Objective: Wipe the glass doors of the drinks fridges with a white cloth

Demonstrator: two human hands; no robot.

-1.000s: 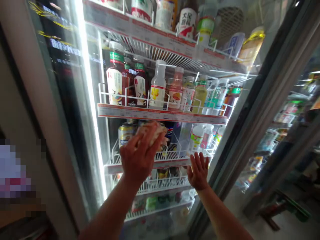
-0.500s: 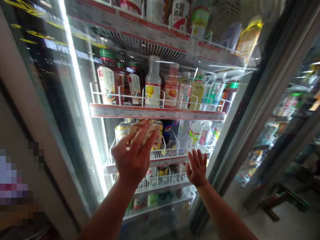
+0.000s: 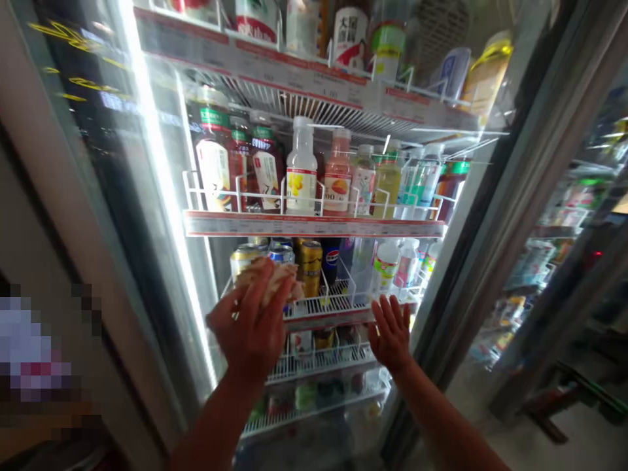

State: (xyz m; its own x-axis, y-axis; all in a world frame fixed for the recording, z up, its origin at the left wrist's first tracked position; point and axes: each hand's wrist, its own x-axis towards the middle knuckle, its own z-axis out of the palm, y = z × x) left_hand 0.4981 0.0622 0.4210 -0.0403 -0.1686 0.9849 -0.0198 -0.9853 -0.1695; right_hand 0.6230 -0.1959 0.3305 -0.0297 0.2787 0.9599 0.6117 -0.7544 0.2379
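My left hand (image 3: 251, 330) is closed on a crumpled, pale pinkish cloth (image 3: 289, 278), raised in front of the fridge's glass door. It looks pressed to the glass, with cans behind it. To the right, my right hand (image 3: 391, 340) lies open, fingers stretched upward and seemingly flat on the same glass. Behind the pane, a gold can (image 3: 311, 267) and a dark Pepsi bottle (image 3: 331, 258) show between my hands. Part of a blue and silver can (image 3: 282, 254) is hidden by the cloth.
Shelves of drinks fill the lit fridge, with a red-edged price strip (image 3: 314, 226) across the middle. A bright light tube (image 3: 159, 170) runs down the left. The grey door frame (image 3: 483, 242) stands to the right. Further right, a dark green-edged object (image 3: 589, 392) sits near the floor.
My left hand has moved a little left and down with the cloth, uncovering more of the gold can. My right hand stays in nearly the same place. The view has shifted slightly.
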